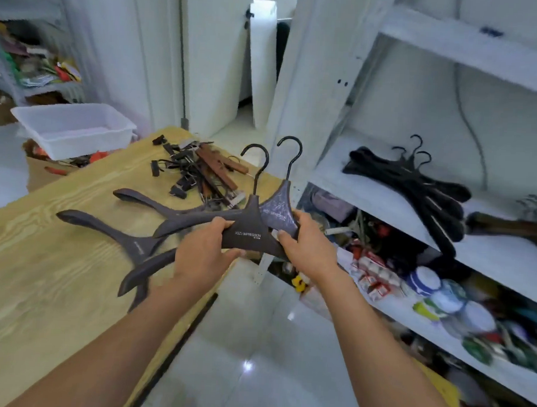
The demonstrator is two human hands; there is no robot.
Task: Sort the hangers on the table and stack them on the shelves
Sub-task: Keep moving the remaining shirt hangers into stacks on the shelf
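Two dark brown wide-shouldered hangers (247, 230) with black hooks are held together past the right edge of the wooden table (40, 253). My left hand (205, 253) grips their centre from the left. My right hand (302, 239) grips the rear hanger's centre from the right. More dark hangers (104, 226) lie on the table below them. A pile of brown and black clip hangers (197, 171) lies further back. Black hangers (417, 183) are stacked on the white shelf (491, 264) to the right.
A white plastic tub (75, 124) stands beyond the table's far left corner. The lower shelf holds tape rolls (442, 296) and small boxes. A dark brown object (508, 226) lies on the hanger shelf at the right. White tiled floor runs between table and shelving.
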